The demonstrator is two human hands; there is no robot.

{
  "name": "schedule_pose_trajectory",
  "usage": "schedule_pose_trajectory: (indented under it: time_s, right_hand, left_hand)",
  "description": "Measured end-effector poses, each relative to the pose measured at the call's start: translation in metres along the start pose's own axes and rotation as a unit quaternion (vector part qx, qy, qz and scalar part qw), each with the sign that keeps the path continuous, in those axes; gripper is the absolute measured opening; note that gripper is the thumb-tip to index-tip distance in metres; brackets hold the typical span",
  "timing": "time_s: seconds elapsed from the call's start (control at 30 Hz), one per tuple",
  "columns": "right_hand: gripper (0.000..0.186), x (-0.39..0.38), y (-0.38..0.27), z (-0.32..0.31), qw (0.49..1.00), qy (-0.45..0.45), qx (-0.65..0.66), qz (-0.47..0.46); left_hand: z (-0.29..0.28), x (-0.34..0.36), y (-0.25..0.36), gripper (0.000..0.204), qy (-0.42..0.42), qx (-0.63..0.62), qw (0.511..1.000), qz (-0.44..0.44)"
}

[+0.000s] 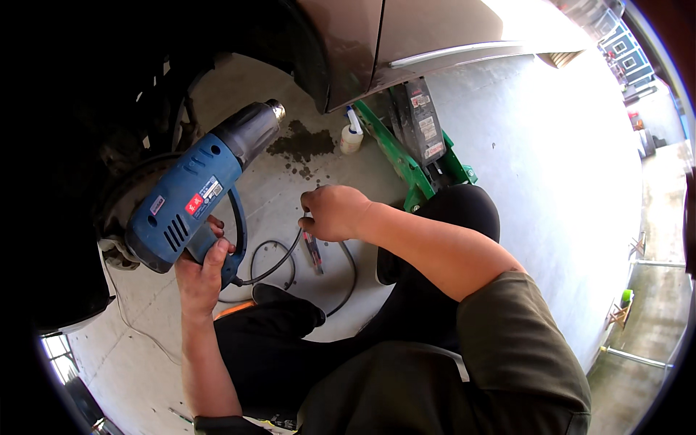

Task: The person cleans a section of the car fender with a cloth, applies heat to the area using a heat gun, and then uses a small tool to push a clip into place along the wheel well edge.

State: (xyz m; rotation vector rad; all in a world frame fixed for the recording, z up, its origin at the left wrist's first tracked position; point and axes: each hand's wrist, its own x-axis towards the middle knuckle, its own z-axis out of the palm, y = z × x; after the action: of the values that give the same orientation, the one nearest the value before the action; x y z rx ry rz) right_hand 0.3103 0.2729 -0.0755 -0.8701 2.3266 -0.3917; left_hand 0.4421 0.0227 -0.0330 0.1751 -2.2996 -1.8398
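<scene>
A blue heat gun (190, 190) with a metal nozzle is in my left hand (199, 279), whose fingers wrap its handle. The nozzle points up and to the right. From the bottom of the handle a black cord (288, 254) rises to my right hand (333, 212), where fingers and thumb are pinched on it. Just below the right hand is a slim red and black tool (313, 254); whether it lies on the floor or hangs from the fingers, I cannot tell. The rest of the cord curves in loops over the floor near my shoe.
Above is a car's lower body panel (442, 36), with a dark wheel well and wheel hub parts at left. A green floor jack (395, 156) stands under the sill, beside a white bottle (351, 139) and a wet stain (301, 143). A thin cable runs along the floor at lower left.
</scene>
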Motion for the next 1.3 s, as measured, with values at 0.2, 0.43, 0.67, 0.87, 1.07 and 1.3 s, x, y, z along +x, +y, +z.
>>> schedule_pose_trajectory:
  time_s: [0.2, 0.43, 0.67, 0.87, 1.07, 1.3]
  right_hand:
    - [0.048, 0.006, -0.008, 0.001, 0.999, -0.033, -0.037, 0.009]
    - [0.046, 0.001, -0.011, 0.007, 0.998, -0.052, -0.036, -0.006]
    - [0.047, 0.005, -0.002, 0.019, 0.998, -0.017, -0.052, -0.014]
    - [0.046, 0.002, -0.014, 0.008, 0.998, -0.051, -0.043, 0.003]
    - [0.041, 0.018, 0.013, 0.025, 0.993, -0.095, -0.048, 0.043]
    - [0.044, 0.015, 0.032, 0.026, 0.992, -0.090, -0.042, 0.073]
  left_hand:
    - [-0.007, -0.005, -0.007, 0.023, -0.021, 0.057, 0.998, -0.028]
    - [-0.002, -0.005, -0.010, 0.028, -0.018, 0.076, 0.995, -0.067]
    - [0.003, -0.007, -0.009, 0.025, -0.047, 0.160, 0.986, -0.019]
    - [0.004, -0.011, -0.015, 0.022, -0.028, 0.181, 0.983, -0.025]
    - [0.004, -0.004, -0.016, 0.026, 0.019, 0.095, 0.995, 0.008]
    - [0.012, -0.005, -0.006, 0.022, -0.012, 0.156, 0.988, -0.008]
